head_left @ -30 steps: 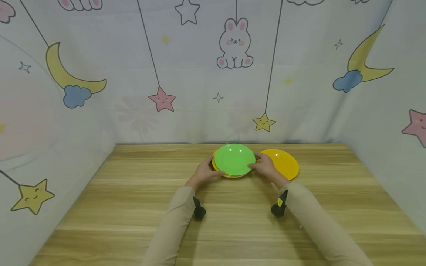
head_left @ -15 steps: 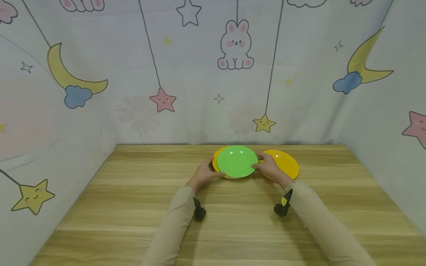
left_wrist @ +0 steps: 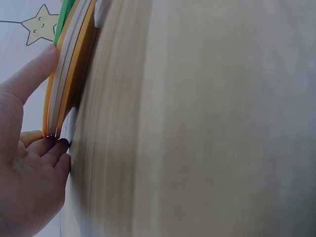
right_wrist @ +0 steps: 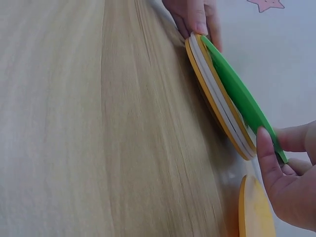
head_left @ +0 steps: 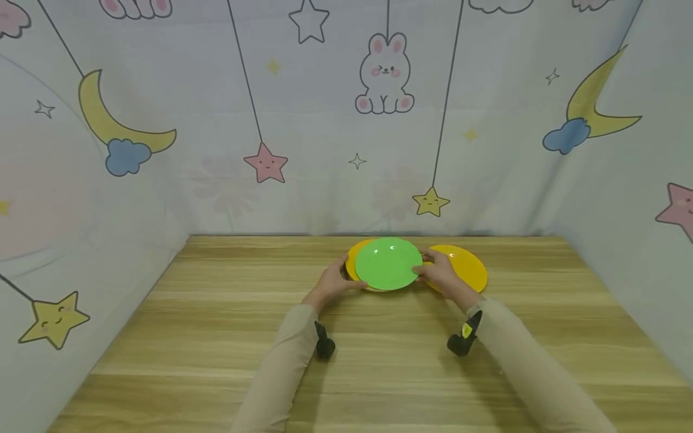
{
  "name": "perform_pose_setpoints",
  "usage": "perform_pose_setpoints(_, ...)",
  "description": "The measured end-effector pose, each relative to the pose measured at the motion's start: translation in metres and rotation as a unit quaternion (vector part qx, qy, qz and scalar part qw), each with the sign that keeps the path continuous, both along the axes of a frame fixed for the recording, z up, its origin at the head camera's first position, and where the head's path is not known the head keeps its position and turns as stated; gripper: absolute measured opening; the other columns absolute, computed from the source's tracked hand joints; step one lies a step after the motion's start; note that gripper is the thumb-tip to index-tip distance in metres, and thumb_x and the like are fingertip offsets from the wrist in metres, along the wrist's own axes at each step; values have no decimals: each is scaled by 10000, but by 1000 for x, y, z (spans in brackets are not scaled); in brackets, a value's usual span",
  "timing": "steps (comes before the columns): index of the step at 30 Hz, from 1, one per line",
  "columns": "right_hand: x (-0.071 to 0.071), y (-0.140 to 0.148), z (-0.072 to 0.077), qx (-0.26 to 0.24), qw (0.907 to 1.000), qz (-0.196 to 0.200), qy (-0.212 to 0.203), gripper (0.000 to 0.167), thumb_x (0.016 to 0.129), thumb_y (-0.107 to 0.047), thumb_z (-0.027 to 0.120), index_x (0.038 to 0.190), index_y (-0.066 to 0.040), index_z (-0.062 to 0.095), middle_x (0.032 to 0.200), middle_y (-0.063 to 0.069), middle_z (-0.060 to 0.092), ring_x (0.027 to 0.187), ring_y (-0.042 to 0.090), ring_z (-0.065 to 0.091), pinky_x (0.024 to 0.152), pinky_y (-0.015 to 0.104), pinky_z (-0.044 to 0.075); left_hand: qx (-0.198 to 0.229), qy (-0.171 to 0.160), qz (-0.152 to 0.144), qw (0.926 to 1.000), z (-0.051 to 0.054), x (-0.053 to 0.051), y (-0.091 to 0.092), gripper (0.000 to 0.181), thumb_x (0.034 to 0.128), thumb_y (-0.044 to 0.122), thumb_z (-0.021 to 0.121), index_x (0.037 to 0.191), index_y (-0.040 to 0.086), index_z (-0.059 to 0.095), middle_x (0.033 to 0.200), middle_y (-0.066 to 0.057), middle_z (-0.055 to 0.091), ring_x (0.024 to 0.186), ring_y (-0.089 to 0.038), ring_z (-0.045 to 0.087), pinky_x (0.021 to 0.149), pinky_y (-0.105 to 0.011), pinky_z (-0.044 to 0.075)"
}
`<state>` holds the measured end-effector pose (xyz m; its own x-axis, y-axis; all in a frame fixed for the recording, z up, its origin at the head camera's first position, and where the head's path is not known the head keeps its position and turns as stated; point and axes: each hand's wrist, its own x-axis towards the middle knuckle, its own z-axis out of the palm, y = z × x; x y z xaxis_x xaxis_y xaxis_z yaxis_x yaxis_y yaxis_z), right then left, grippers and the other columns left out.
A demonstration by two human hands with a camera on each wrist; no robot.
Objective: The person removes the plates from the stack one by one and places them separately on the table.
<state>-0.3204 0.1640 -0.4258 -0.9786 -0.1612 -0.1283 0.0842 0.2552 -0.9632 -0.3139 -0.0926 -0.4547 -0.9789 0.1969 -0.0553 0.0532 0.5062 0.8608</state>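
A round, glossy, bright-green plate [head_left: 388, 264] sits at the far middle of the desk [head_left: 379, 373], which has a wood-grain top. The plate lies over a stack of round yellow-orange and white plates [right_wrist: 217, 94], set towards its right side, so that a yellow-orange rim shows at the left. The right wrist view shows the green plate tilted: its left end is close against the stack, while its right end stands up and away, with a narrow gap between them.

The right hand [head_left: 440, 273] pinches the green plate by its right edge, the rim caught between thumb and fingers [right_wrist: 294, 138]. The left hand [head_left: 330, 281] grips the left side of the stack, its thumb on the near side of the rim and its fingers [left_wrist: 49, 153] curled at the outer edge. Whether the left thumb also touches the green plate, I cannot tell.

A separate round yellow-orange plate [head_left: 460, 267] lies on the desk just to the right of the stack, partly hidden behind the right hand in the head view. Both arms reach in from the near side in beige sleeves [head_left: 276, 367], with a small black device [head_left: 325, 346] at each wrist. A pale cloth backdrop [head_left: 319, 108] printed with stars, moons and a rabbit hangs beyond the far edge.
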Motion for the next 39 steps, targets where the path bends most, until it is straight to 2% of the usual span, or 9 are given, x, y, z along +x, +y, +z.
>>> perform_pose_setpoints(6, 5, 4, 7, -234, 9994, -166, -214, 606, 869, 16, 549, 1398, 51, 255, 1299, 269, 389, 616, 59, 549, 641, 225, 535, 119, 20, -29, 9999, 0, 1, 0, 953, 698, 297, 788, 1440, 89, 228, 1474, -76, 255, 1358, -226, 202, 1109, -382, 190)
perform_pose_setpoints(15, 17, 14, 15, -292, 9981, -493, -213, 616, 879, 27, 525, 1408, 59, 211, 1327, 271, 350, 623, 36, 553, 621, 174, 523, 104, 69, -62, 9999, 0, 0, 0, 948, 693, 304, 790, 1435, 81, 244, 1467, -85, 274, 1351, -231, 223, 1109, -375, 192)
perform_pose_setpoints(21, 23, 25, 16, -378, 9965, -743, -91, 609, 870, 53, 520, 1401, 69, 221, 1309, 272, 352, 617, 24, 559, 610, 166, 526, 22, 75, -54, 10000, 0, 0, 0, 941, 704, 298, 783, 1432, 56, 238, 1465, -106, 273, 1349, -245, 227, 1107, -383, 199)
perform_pose_setpoints(29, 31, 42, 19, -366, 9961, -796, 138, 599, 873, 55, 510, 1398, 76, 221, 1262, 263, 355, 637, 10, 553, 624, 172, 528, -30, 35, 7, 10000, -3, -2, -1, 933, 716, 307, 772, 1429, 37, 235, 1464, -124, 269, 1346, -254, 235, 1102, -388, 213)
perform_pose_setpoints(39, 41, 63, 20, -340, 9948, -944, 150, 619, 891, 21, 497, 1414, 65, 169, 1322, 289, 310, 640, -14, 548, 629, 157, 522, 60, -10, 5, 10000, -1, -1, 0, 944, 712, 296, 776, 1433, 36, 223, 1466, -129, 260, 1346, -256, 233, 1099, -391, 220)
